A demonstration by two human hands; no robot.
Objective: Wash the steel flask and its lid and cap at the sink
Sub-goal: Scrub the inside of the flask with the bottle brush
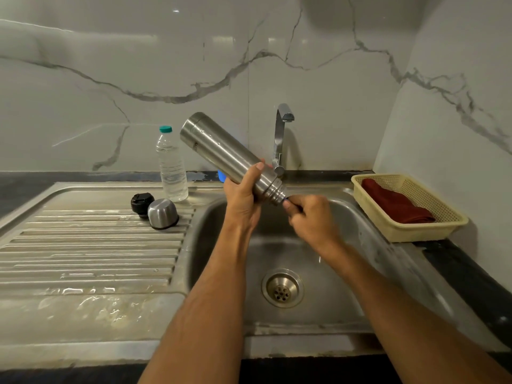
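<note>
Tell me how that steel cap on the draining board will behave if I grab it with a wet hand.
The steel cap looks smooth, rounded and polished, and the draining board shows water, so it will probably be slippery. It looks hollow, so likely light. It stands mouth down beside the black lid; nudged sideways, it may slide along the ridges rather than tip.

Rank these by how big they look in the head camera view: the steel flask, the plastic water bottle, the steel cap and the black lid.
1. steel flask, held nearer the camera
2. plastic water bottle
3. steel cap
4. black lid, partly hidden behind the cap, so the last two are close.
</note>
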